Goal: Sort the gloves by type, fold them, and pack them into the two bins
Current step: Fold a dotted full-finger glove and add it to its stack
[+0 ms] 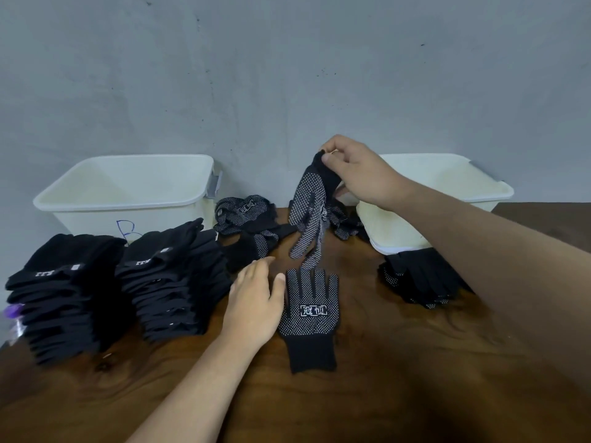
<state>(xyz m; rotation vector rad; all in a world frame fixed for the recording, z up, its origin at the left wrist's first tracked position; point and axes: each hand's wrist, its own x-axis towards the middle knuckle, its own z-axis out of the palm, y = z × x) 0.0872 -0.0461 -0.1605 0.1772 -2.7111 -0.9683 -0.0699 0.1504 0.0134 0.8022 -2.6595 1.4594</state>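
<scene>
A black dotted glove (311,311) lies flat on the wooden table (399,362), fingers pointing away, a white logo on its palm. My left hand (256,302) lies open just left of it, thumb at the glove's edge. My right hand (358,171) pinches the cuff of a second dotted glove (308,212), which hangs fingers down above the flat one. Two cream bins stand at the back: the left bin (128,193) marked B and the right bin (447,190). Both look empty inside.
Two tall stacks of folded plain black gloves (64,295) (172,276) stand at the left. A loose heap of dotted gloves (249,219) lies between the bins. A stack of folded dotted gloves (422,279) sits before the right bin. A grey wall is behind.
</scene>
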